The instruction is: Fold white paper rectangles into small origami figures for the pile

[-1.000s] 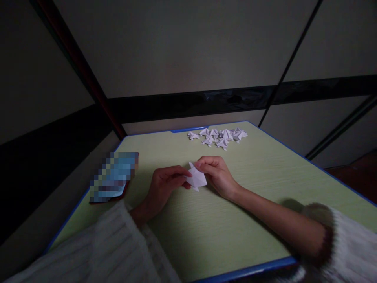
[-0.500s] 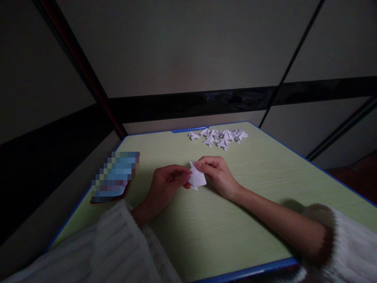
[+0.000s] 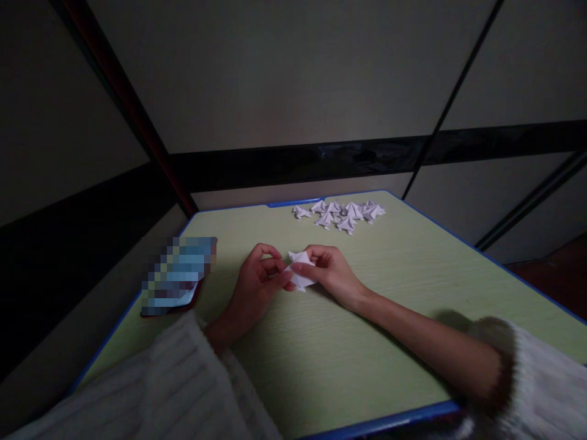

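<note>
A small piece of folded white paper (image 3: 301, 278) with pointed corners is held just above the middle of the table. My right hand (image 3: 334, 273) grips it from the right, thumb lying across its face and fingers behind. From the left, my left hand (image 3: 259, 286) pinches the paper's left corner with thumb and a lower finger, while its index finger arches away from the sheet. The fingers partly cover the paper's edges.
Several folded white paper figures (image 3: 351, 215) lie in a cluster at the table's far side. A phone (image 3: 181, 275) with a blurred screen rests at the left edge. The light green table (image 3: 413, 256) has a blue rim, and cabinet panels (image 3: 293, 79) stand behind it.
My right thumb has moved down and left onto the paper's middle. The left index finger has lifted off, and the paper has turned slightly and shifted left.
</note>
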`<state>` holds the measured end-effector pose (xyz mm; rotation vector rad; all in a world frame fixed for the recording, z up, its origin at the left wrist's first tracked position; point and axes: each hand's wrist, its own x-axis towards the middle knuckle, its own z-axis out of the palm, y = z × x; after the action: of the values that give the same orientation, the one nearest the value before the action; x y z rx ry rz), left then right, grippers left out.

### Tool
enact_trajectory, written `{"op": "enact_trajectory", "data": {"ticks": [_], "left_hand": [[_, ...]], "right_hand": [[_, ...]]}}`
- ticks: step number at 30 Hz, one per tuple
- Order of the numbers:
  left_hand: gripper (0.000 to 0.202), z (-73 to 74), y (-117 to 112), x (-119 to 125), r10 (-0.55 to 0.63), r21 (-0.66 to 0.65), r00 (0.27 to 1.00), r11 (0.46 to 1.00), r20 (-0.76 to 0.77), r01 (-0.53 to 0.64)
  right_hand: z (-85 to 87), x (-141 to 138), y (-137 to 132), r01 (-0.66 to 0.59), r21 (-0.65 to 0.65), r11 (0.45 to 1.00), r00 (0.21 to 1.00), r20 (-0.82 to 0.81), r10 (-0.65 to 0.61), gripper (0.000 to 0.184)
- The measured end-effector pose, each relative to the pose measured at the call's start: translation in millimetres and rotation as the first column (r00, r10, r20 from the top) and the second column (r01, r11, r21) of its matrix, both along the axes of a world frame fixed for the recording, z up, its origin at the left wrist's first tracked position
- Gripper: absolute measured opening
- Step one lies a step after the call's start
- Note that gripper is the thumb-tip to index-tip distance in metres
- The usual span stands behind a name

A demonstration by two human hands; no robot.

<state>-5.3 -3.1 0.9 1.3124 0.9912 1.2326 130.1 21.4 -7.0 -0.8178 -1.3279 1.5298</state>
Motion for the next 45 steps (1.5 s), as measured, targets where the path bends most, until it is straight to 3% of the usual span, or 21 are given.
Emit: {"op": "enact_trajectory", "data": {"ticks": [8,23,30,34,39,45], "left_hand": [[0.028,-2.4,2,1,-0.022,0.023,0.995,0.999,-0.096,0.024],[0.028,-2.5,2,0,-0.036,0.015,0.996,0.999,-0.084,0.037],[0.026,-3.6,3,1,-0.013,-0.036,0.996,0.999,-0.083,0.01],[0.011,-6.8,8,1,-0.055,-0.076,0.982,0.996,-0.179,0.042],[0.018,-10.7,6,-1,-0.04,0.046,0.937,0.997,-0.347,0.059],[0.021,-9.0,-1,-2,0.104,0.239,0.877,0.971,-0.469,0.013]], "right_hand": [[-2.7,1,1,-0.007,-0.075,0.997,0.999,-0.034,0.004,0.024],[-8.6,3,6,-0.088,-0.114,0.99,0.979,-0.191,0.065,0.032],[-3.9,4,3,-0.005,0.085,0.996,0.995,0.099,-0.003,0.03],[-4.6,5,1,-0.013,0.209,0.978,0.979,0.203,-0.031,0.026],[-2.8,5,-3,-0.029,0.326,0.945,0.945,0.318,-0.081,0.022],[-0.1,1,-4,-0.049,0.243,0.969,0.968,0.25,-0.013,0.021]]}}
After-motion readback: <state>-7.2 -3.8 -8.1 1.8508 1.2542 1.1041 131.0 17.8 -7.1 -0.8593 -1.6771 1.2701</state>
